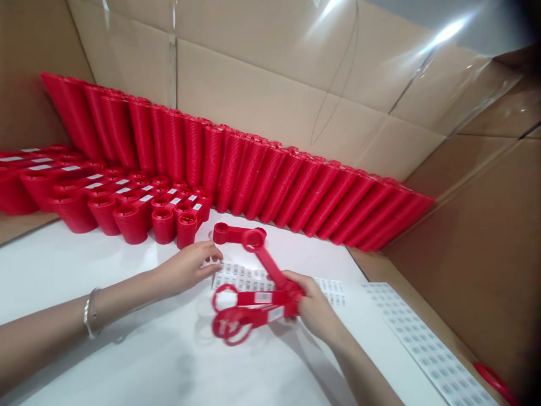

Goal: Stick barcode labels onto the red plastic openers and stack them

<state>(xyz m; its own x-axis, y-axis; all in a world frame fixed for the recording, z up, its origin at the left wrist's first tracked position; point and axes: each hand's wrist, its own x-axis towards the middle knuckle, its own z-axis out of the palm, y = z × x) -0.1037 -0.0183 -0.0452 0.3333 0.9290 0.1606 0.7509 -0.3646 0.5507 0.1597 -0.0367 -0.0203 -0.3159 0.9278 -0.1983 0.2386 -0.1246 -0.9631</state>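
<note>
My right hand (315, 304) is wrapped around several red plastic ring-ended bars (257, 307), which fan out to the left and are partly blurred. White labels show on two of them. Another held bar (270, 264) points up and away without a visible label. My left hand (194, 265) hovers by the left end of a barcode sticker sheet (240, 276), its thumb and fingers apart, with nothing visible between them. Behind the sheet lies a short red stack of the same bars (236, 234), overlapped in view by the held one. The held bars hide the middle of the sheet.
Tall red stacks (236, 169) stand in a long row against the cardboard wall (262, 84). Shorter labelled stacks (131, 217) crowd the left side of the white table (160, 349). A second sticker sheet (426, 344) lies at the right, with a red ring-shaped part (494, 378) beyond it.
</note>
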